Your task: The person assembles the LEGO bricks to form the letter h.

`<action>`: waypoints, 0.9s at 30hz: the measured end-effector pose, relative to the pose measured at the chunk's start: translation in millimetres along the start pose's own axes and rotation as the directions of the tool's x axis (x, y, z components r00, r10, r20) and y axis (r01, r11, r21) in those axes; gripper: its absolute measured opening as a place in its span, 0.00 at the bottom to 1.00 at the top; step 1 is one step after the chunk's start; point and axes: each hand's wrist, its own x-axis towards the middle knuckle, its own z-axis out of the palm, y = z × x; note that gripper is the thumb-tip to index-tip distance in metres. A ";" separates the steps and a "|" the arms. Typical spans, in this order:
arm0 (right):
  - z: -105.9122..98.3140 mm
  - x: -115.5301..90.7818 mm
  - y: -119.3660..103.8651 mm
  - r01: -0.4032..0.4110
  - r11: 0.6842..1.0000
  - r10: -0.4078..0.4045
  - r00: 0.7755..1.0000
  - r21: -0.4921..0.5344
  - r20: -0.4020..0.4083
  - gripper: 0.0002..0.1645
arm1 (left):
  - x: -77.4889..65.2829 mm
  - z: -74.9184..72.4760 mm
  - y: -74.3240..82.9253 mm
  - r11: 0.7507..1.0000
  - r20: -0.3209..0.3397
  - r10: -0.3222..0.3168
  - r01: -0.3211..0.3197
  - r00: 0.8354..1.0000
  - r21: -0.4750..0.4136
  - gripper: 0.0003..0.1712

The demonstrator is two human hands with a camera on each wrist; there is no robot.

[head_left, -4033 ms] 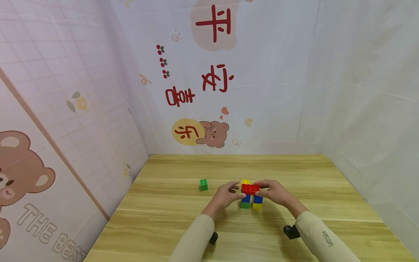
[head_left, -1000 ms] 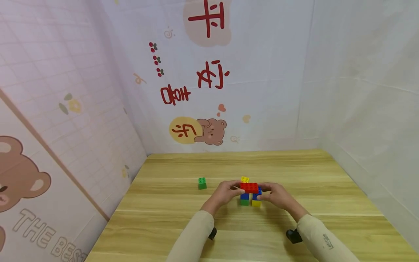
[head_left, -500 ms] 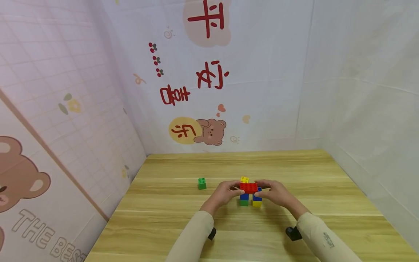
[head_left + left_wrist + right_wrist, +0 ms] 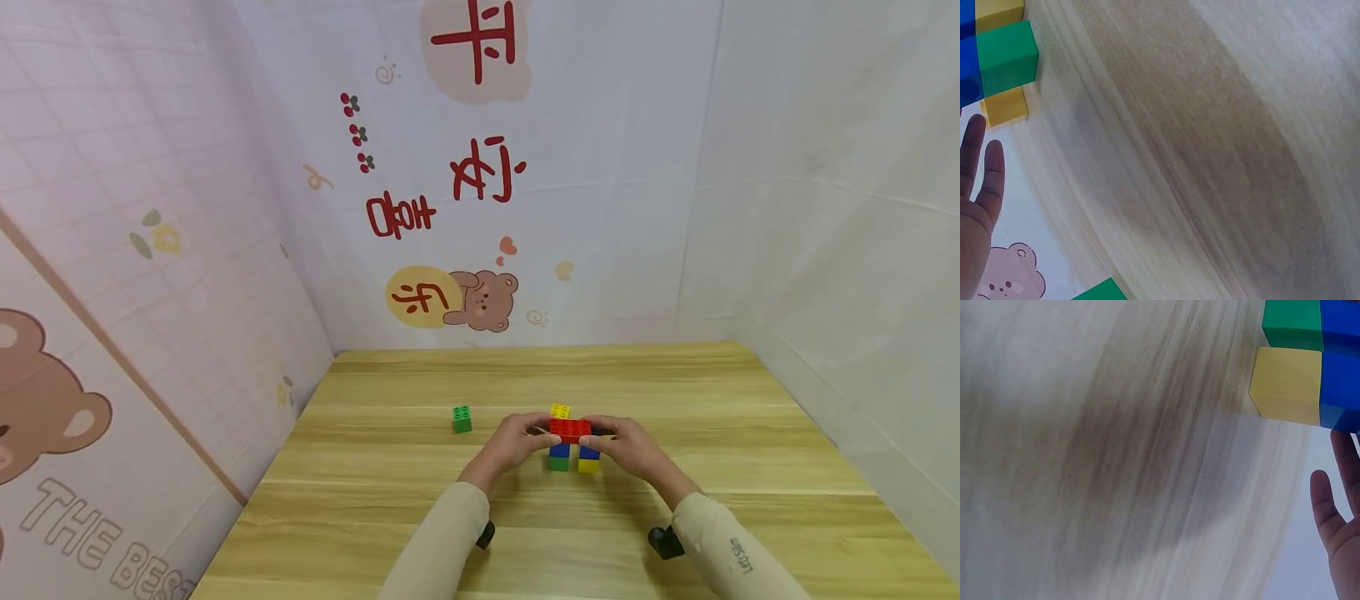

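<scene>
A red eight-stud building brick (image 4: 570, 430) lies across the tops of two short stacks; whether it is pressed fully down I cannot tell. The left stack is a blue brick (image 4: 560, 451) over a green brick (image 4: 558, 464). The right one is a blue brick (image 4: 589, 454) over a yellow brick (image 4: 588, 467). My left hand (image 4: 512, 443) pinches the red brick's left end, thumb in front. At its right end my right hand (image 4: 632, 444) pinches it likewise, its far fingers partly hidden. Both wrist views show the stacks' lower bricks, including the green brick (image 4: 1009, 59) and yellow brick (image 4: 1288, 384).
Just behind the stacks is a yellow brick (image 4: 560, 411). A loose green brick (image 4: 461, 419) sits farther left on the wooden table (image 4: 390, 467). Printed cloth (image 4: 615, 208) walls the table at the back and both sides.
A second ago my right hand was at the right stack's blue brick; it has shifted up and inward onto the red brick's right end. My left hand stays at the left end.
</scene>
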 end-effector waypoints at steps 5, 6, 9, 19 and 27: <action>3.4 0.4 -3.8 -0.005 1.000 0.005 1.000 0.031 -0.003 0.30 | -1.9 -2.7 -1.5 1.000 -0.005 0.013 -0.013 1.000 -0.003 0.21; 4.4 0.2 -4.5 -0.005 0.999 0.005 1.000 0.035 -0.003 0.30 | -2.6 -3.3 -1.8 1.000 -0.005 0.011 -0.011 1.000 -0.003 0.21; 7.9 0.1 -6.6 -0.004 0.999 0.005 1.000 0.047 -0.002 0.30 | -4.9 -5.6 -3.3 1.000 -0.002 0.004 -0.004 1.000 -0.014 0.21; 23.6 4.2 -14.4 -0.005 0.996 0.006 1.000 0.092 -0.002 0.29 | -13.5 -18.5 -10.5 0.999 -0.003 0.004 -0.004 1.000 -0.035 0.19; 36.1 6.1 -22.6 0.012 0.996 -0.011 1.000 0.088 -0.013 0.29 | -21.2 -29.8 -18.7 0.999 -0.004 0.017 -0.017 1.000 -0.035 0.20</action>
